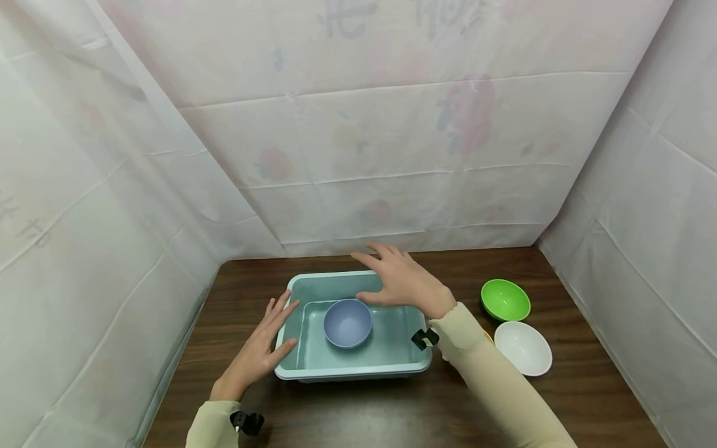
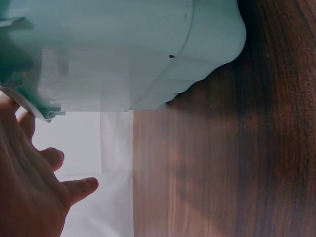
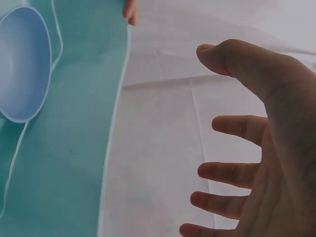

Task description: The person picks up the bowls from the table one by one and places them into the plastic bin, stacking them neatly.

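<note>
A light teal rectangular basin (image 1: 354, 374) stands on the dark wooden table, with a small blue bowl (image 1: 347, 323) upright inside it near the middle. My left hand (image 1: 257, 350) is spread at the basin's left rim; in the left wrist view its fingertips are at the rim beside the outer wall (image 2: 113, 64), partly hidden behind it. Over the basin's back right part hovers my right hand (image 1: 406, 283), fingers apart and nothing in it. The right wrist view shows that hand (image 3: 271, 143) away from the blue bowl (image 3: 22, 64).
To the right of the basin are a green bowl (image 1: 505, 300) and a white bowl (image 1: 523, 348). Something yellow-orange (image 1: 488, 336) shows beside the white bowl, mostly hidden by my right sleeve (image 1: 493, 379). Pale printed sheets (image 1: 358, 137) hang around the table's back and sides.
</note>
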`<move>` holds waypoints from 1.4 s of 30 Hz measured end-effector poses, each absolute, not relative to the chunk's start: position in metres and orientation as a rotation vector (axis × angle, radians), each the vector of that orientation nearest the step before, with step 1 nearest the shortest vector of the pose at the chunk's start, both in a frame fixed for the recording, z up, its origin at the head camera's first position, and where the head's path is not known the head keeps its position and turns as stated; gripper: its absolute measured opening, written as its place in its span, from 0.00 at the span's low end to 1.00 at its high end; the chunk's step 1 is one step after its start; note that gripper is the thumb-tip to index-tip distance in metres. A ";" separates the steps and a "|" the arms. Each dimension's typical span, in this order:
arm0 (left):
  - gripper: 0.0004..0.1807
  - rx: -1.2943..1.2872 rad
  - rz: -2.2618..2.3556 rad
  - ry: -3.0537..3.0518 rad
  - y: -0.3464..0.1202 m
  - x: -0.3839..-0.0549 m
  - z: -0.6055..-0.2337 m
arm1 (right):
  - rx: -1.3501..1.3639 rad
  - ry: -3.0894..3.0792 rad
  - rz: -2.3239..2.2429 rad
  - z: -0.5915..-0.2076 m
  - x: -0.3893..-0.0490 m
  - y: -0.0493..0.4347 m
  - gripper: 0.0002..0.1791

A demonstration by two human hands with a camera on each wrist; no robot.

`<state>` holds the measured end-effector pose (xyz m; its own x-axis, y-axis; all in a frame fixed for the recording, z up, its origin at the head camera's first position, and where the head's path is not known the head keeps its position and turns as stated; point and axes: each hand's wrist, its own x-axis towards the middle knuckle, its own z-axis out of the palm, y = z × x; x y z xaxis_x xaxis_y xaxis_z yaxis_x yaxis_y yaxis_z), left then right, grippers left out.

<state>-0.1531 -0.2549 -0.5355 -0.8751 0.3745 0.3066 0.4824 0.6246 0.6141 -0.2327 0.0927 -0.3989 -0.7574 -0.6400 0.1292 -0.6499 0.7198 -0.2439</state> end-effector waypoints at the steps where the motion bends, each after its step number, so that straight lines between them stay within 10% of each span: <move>1: 0.39 -0.714 -1.090 -2.695 -0.255 -0.153 -0.536 | 1.065 -2.871 0.445 -0.399 -0.232 0.096 0.46; 42: 0.39 -0.704 -1.116 -2.699 -0.252 -0.148 -0.534 | 0.707 -2.833 0.293 -0.426 -0.219 0.213 0.45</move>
